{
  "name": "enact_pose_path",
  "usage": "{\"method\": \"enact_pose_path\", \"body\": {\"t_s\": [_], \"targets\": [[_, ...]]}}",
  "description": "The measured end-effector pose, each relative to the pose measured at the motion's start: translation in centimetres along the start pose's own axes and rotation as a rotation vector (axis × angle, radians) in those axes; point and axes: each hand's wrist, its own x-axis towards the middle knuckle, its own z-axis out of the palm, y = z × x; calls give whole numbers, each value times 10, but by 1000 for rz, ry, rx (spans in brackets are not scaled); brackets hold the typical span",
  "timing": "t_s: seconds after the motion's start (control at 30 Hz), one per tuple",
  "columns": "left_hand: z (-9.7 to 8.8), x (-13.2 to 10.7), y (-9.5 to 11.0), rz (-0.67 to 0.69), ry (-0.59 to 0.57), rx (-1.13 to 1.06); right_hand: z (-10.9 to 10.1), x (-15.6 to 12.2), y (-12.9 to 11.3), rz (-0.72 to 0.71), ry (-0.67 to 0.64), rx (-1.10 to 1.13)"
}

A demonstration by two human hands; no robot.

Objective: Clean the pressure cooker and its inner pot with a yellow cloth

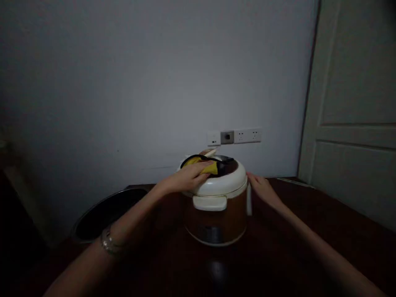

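Observation:
A rice cooker with a brown body and a white-rimmed lid stands upright on the dark table. On its lid, my left hand is closed over a yellow cloth-like piece, pressing it to the top. A black cord-like loop lies around this yellow piece; whether the two are joined I cannot tell. At the cooker's right side, my right hand grips the lid's edge by a white side handle, its fingertips partly hidden. A white front handle faces me.
To the left, a large dark round pan rests on the table. Behind the cooker, wall sockets and a grey switch plate sit low on the wall. A pale panelled door stands at the right. The light is dim.

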Motion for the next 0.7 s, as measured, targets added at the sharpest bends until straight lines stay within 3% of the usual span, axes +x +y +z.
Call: {"method": "enact_pose_path", "body": {"t_s": [0.13, 0.27, 0.43, 0.5, 0.6, 0.7], "targets": [[-2, -31, -14, -260, 132, -1, 2, 1, 2, -21, 44, 22], [14, -50, -26, -533, 389, -120, 5, 1, 3, -11, 81, 25], [72, -54, -19, -568, 889, -76, 10, -7, 5, 18, 99, 53], [99, -60, -12, -581, 1009, -98, 14, -10, 9, 7, 111, 106], [135, -78, -1, -647, 984, -211, 20, -14, 16, -32, 134, 211], [167, -101, 11, -729, 856, -330, 23, -14, 21, -51, 153, 268]]}}
